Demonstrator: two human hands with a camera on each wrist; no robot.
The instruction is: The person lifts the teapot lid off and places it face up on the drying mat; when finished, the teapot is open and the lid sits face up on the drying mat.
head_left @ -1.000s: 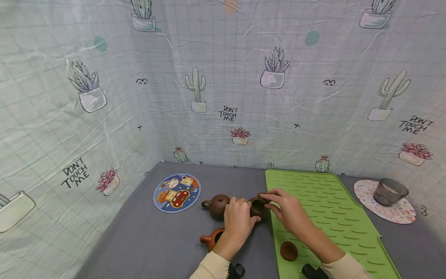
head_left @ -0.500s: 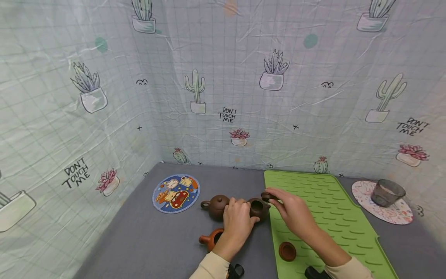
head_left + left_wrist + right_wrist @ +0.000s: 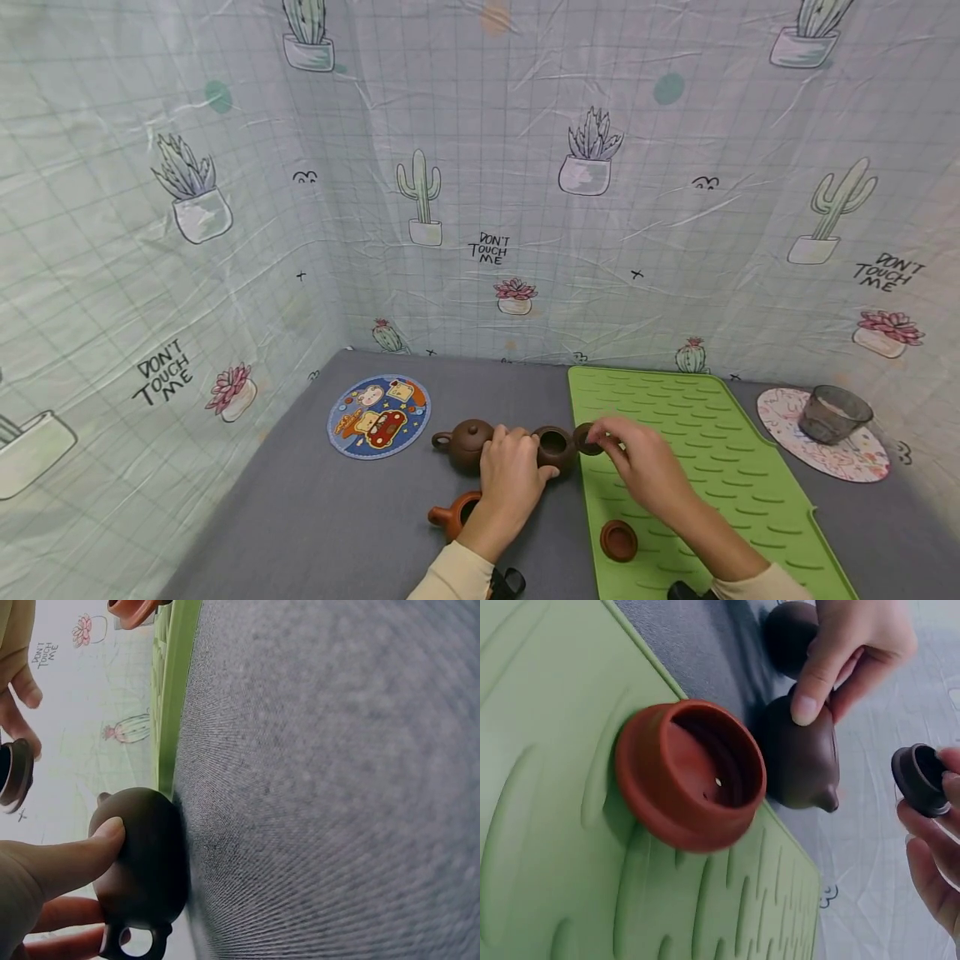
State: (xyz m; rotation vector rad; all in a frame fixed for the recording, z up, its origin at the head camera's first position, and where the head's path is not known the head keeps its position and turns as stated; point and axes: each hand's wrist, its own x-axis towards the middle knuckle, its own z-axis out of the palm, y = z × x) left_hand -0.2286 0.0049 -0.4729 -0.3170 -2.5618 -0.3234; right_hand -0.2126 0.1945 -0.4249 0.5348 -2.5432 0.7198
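Lid-off step — left hand (image 3: 510,479) steadying open dark teapot (image 3: 555,448), right hand (image 3: 637,462) pinching its lid (image 3: 586,438); next, probably a gentle set-down on green mat (image 3: 697,467).

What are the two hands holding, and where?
The left hand grips the open dark teapot around its body. The right hand pinches the small dark lid by its edge, just beside the pot.

Head view from above, facing forward and down; wrist views close, low over the cloth; shared by all: dark brown teapot (image 3: 556,448) (image 3: 142,866) (image 3: 801,755).
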